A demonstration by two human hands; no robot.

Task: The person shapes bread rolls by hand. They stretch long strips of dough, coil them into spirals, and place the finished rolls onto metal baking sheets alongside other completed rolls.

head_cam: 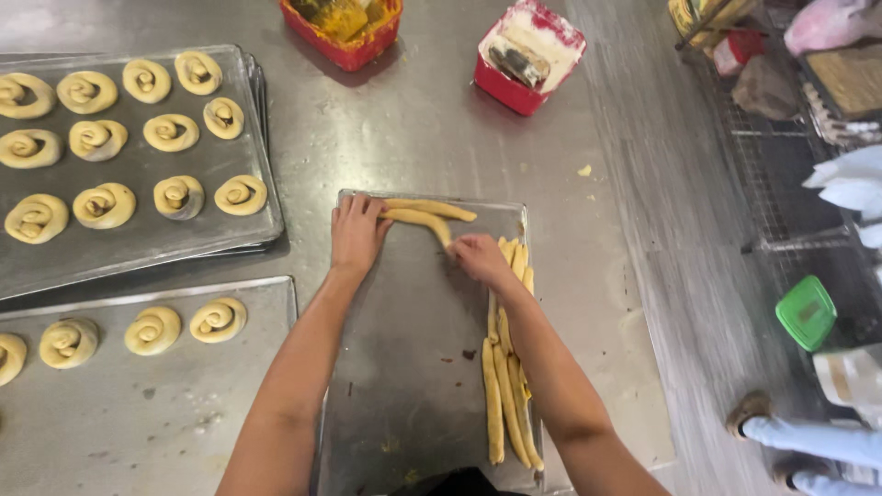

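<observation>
My left hand (356, 231) rests flat on the far end of a small metal tray (404, 367), its fingertips pressing one end of a bent rope of yellow dough (421, 219). Pinching the other end of that rope, my right hand (478, 257) sits near the tray's middle right. A second straight dough rope (432, 208) lies along the tray's far edge. Several more dough ropes (507, 386) lie lengthwise along the tray's right side, partly under my right forearm.
Two large trays hold coiled dough spirals: one at far left (138, 211), one at near left (165, 413). Two red tubs (344, 28) (528, 55) stand at the back. A green lid (806, 312) and another person's feet (781, 441) are at right on the floor.
</observation>
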